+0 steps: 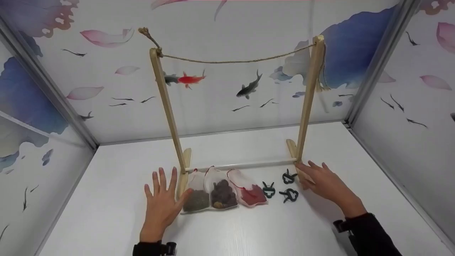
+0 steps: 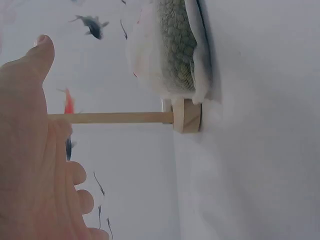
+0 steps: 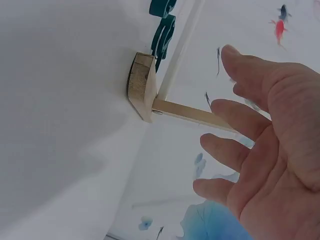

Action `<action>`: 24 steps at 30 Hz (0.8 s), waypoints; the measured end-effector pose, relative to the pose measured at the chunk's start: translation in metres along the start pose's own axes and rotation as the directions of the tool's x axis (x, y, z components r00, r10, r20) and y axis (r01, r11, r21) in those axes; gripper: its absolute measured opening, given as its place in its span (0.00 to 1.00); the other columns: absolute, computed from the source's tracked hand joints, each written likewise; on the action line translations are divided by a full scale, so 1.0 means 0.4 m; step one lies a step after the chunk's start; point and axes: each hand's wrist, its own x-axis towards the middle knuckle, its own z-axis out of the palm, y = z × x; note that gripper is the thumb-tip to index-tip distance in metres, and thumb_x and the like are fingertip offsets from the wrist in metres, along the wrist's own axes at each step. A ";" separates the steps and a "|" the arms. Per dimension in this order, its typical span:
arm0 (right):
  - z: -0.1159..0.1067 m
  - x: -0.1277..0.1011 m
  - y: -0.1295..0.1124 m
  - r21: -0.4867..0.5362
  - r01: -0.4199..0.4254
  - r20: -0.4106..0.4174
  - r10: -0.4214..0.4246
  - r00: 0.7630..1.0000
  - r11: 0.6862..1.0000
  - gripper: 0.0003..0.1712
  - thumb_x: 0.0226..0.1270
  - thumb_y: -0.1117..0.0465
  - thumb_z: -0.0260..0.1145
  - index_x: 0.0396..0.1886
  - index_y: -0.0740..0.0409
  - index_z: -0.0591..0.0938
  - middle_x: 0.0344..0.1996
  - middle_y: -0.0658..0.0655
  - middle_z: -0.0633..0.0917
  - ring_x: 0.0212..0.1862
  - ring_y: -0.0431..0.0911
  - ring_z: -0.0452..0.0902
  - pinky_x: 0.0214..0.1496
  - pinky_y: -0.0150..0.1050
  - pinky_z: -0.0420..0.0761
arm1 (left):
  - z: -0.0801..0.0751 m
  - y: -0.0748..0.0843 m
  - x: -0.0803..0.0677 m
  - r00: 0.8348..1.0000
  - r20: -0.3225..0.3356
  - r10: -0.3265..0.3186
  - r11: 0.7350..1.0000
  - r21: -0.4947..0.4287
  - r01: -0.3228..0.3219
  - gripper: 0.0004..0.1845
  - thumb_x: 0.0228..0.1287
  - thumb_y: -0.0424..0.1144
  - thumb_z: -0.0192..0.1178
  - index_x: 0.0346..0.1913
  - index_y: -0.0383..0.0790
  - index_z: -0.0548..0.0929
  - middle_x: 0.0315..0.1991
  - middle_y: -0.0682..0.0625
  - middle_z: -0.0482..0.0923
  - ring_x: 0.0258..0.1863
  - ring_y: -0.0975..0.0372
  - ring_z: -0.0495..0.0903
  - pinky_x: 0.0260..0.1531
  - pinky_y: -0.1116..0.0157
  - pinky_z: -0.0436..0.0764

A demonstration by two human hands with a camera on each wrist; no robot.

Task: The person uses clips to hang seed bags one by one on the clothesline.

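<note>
With both the left hand [image 1: 161,204] and right hand [image 1: 325,183] spread flat and grasping nothing, take each foot of the wooden rack [image 1: 305,106] evenly so it stays square on the desk [image 1: 106,199].

- Rack [image 1: 167,106]: bare pale wood, matt, smooth-sanded; feet [image 3: 141,86] showed visible grain on cut faces.
- Cord [image 1: 227,61] strung across the top: coarse twisted natural-fibre twine, rough and fuzzy.
- Pouches [image 1: 222,188]: thin translucent white mesh cloth, soft; grainy fillings showed through.
- Clips [image 1: 288,195]: dark green moulded plastic, slight sheen.
- Surface [image 1: 106,213]: white, smooth, matt, faint linear grain.
- Walls [image 1: 249,106]: printed sheet, smooth, low gloss; corner strips [image 1: 376,64] looked like grey metal.
</note>
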 end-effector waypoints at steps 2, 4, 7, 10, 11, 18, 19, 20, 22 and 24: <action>0.003 0.021 0.003 0.026 0.006 0.027 -0.006 1.000 1.000 0.31 0.65 0.67 0.73 0.67 0.62 0.77 0.55 0.67 0.84 0.58 0.64 0.80 0.57 0.64 0.76 | 0.001 0.019 0.009 1.000 -0.011 0.027 0.999 -0.033 -0.027 0.48 0.70 0.68 0.51 0.81 0.43 0.53 0.80 0.31 0.41 0.78 0.38 0.39 0.68 0.31 0.42; 0.010 0.041 0.007 0.038 0.019 0.063 -0.021 0.998 0.999 0.28 0.64 0.69 0.73 0.64 0.62 0.79 0.52 0.66 0.86 0.52 0.61 0.83 0.49 0.56 0.82 | 0.005 0.041 0.016 0.999 -0.002 0.052 0.995 -0.082 -0.052 0.47 0.70 0.68 0.51 0.82 0.44 0.52 0.80 0.33 0.39 0.79 0.40 0.38 0.69 0.32 0.40; 0.027 0.065 0.017 0.035 0.048 0.105 -0.051 0.993 0.998 0.22 0.63 0.72 0.72 0.57 0.63 0.83 0.49 0.63 0.86 0.48 0.57 0.84 0.43 0.48 0.83 | 0.016 0.076 0.026 0.996 0.013 0.091 0.984 -0.153 -0.088 0.47 0.70 0.67 0.52 0.82 0.46 0.52 0.81 0.35 0.38 0.79 0.42 0.36 0.70 0.34 0.38; 0.041 0.082 0.022 0.020 0.073 0.122 -0.075 0.990 0.997 0.18 0.61 0.75 0.70 0.51 0.63 0.86 0.45 0.60 0.86 0.45 0.54 0.83 0.44 0.47 0.83 | 0.034 0.110 0.036 0.989 0.018 0.145 0.970 -0.200 -0.139 0.45 0.71 0.67 0.52 0.82 0.47 0.53 0.81 0.36 0.40 0.80 0.43 0.36 0.72 0.37 0.40; 0.045 0.086 0.022 0.019 0.072 0.130 -0.074 0.989 0.997 0.17 0.60 0.76 0.70 0.49 0.62 0.87 0.43 0.59 0.86 0.43 0.52 0.83 0.43 0.47 0.82 | 0.042 0.121 0.040 0.986 0.023 0.164 0.965 -0.211 -0.155 0.46 0.71 0.67 0.52 0.82 0.46 0.53 0.81 0.36 0.41 0.80 0.44 0.36 0.73 0.38 0.41; 0.065 0.108 0.011 0.006 0.028 0.173 -0.029 0.984 1.000 0.12 0.59 0.77 0.70 0.39 0.60 0.88 0.35 0.55 0.84 0.38 0.49 0.81 0.42 0.47 0.82 | 0.094 0.197 0.060 0.940 0.109 0.323 0.917 -0.280 -0.283 0.49 0.70 0.67 0.53 0.82 0.42 0.51 0.79 0.35 0.49 0.79 0.43 0.45 0.74 0.43 0.49; 0.067 0.110 0.010 0.007 0.013 0.178 -0.014 0.984 1.000 0.11 0.60 0.76 0.70 0.39 0.60 0.88 0.35 0.55 0.84 0.38 0.49 0.81 0.43 0.48 0.82 | 0.100 0.210 0.063 0.932 0.123 0.339 0.912 -0.284 -0.294 0.48 0.70 0.67 0.53 0.82 0.42 0.51 0.78 0.34 0.51 0.78 0.42 0.46 0.74 0.43 0.49; 0.068 0.112 0.009 0.007 -0.004 0.182 0.003 0.983 1.000 0.10 0.60 0.75 0.71 0.39 0.60 0.88 0.35 0.55 0.85 0.39 0.50 0.82 0.43 0.49 0.82 | 0.105 0.222 0.066 0.926 0.138 0.352 0.907 -0.293 -0.302 0.48 0.71 0.67 0.52 0.82 0.42 0.51 0.78 0.34 0.52 0.78 0.41 0.47 0.74 0.43 0.50; 0.069 0.114 0.007 0.014 -0.043 0.189 0.039 0.981 0.999 0.08 0.60 0.74 0.72 0.38 0.62 0.88 0.35 0.56 0.85 0.39 0.51 0.82 0.44 0.50 0.82 | 0.115 0.245 0.074 0.916 0.162 0.368 0.902 -0.300 -0.309 0.46 0.72 0.66 0.51 0.81 0.42 0.52 0.77 0.34 0.54 0.78 0.41 0.48 0.74 0.44 0.50; 0.069 0.114 0.005 0.018 -0.095 0.198 0.089 0.976 0.995 0.07 0.60 0.73 0.73 0.37 0.63 0.88 0.34 0.57 0.85 0.39 0.52 0.82 0.45 0.51 0.82 | 0.122 0.264 0.081 0.910 0.171 0.377 0.898 -0.307 -0.314 0.44 0.74 0.65 0.50 0.81 0.40 0.54 0.77 0.34 0.56 0.77 0.40 0.50 0.73 0.44 0.51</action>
